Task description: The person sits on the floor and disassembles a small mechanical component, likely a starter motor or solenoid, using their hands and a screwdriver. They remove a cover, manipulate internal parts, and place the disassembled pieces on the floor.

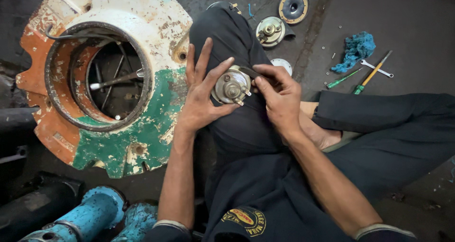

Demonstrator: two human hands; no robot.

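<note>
Left hand (201,102) grip cups small round metal horn unit (231,86) over knee; right hand (279,97) grip pinches its rim. Best keep unit steady, studs up. Screwdrivers (360,78), wrench (377,68) lie well apart on floor (417,28).

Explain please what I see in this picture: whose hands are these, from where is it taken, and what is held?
The single picture comes from a camera worn on a person's head, looking down at their own lap. The left hand cradles a small round metal part with studs, resting on the knee. The right hand touches its edge. On the dark floor lie a large painted, rusty round casting, similar round parts, a blue rag, screwdrivers and a spanner.
</note>
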